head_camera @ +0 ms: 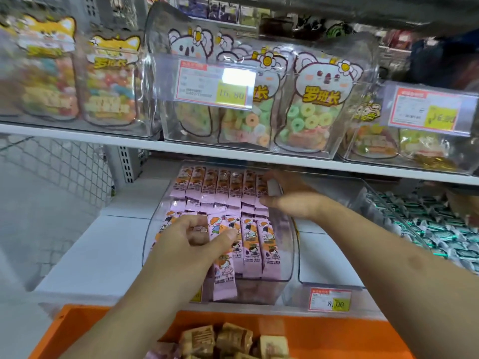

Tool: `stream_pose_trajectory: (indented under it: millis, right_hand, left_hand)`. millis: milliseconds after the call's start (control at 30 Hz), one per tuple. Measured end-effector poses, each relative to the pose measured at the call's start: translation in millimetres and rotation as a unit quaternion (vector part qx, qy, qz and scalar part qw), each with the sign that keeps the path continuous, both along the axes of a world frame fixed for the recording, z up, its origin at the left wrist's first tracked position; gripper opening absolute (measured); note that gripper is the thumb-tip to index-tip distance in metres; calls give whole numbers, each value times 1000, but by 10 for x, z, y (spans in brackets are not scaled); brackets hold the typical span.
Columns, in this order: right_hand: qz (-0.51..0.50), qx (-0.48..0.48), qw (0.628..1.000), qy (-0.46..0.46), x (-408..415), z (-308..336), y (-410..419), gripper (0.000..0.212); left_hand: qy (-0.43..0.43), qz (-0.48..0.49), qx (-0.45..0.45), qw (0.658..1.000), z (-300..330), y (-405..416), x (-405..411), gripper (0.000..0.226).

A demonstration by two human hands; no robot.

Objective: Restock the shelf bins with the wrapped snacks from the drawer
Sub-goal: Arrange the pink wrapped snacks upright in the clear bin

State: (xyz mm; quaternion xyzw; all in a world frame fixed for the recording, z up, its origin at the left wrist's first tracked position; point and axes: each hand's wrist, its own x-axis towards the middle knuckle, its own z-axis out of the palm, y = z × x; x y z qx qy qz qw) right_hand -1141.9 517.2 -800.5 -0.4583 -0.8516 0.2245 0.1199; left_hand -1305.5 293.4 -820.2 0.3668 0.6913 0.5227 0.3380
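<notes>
On the lower shelf, inside a clear bin point(290, 255), two rows of pink wrapped snacks point(248, 244) lie side by side, one row at the back and one at the front. We have both hands in that bin. Our left hand point(191, 242) is curled around a few of the pink snacks at the front left, thumb pressed over one wrapper, and some of those packets hang over the bin's front edge. Our right hand point(287, 200) is flat and open, fingers together, its edge resting against the right end of the back row (it grips nothing). Just below us sits the orange drawer point(324, 335), with brown wrapped blocks point(233, 340) piled near its middle. To the right, a second clear bin holds green wrapped sweets point(440, 234). Bags of ring candy point(308, 117) stand in bins on the shelf above.
</notes>
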Motion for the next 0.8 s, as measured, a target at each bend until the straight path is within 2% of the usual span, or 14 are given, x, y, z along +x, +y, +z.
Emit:
stream_pose_trajectory:
  millis: [100,200,367,467,567,667,800]
  right_hand:
    - [8,35,999,-3,6,-17,-86,69]
    - [22,75,996,34,67,11,-235,68]
    - [-13,96,991,88,165,96,-847,50]
    - [96,53,984,140,203,120,-1355,66]
    - [184,32,977,104,124,120,-1686,88]
    - [167,52,981,88,-26,135,-1800,98]
    - [152,84,981,86,-228,165,-1862,96]
  left_hand:
    - [-8,8,0,1000,15,-24,13,58]
    - [-18,4,3,1000,30,-48,19,62]
    - [-46,-3,0,999,134,-114,22,56]
    - [-53,-6,-7,999,190,-173,0,53]
    - [-56,-3,-8,998,240,-260,-12,55]
    - [-58,7,-14,998,288,-372,-61,51]
    - [-53,5,-10,999,325,-482,-217,45]
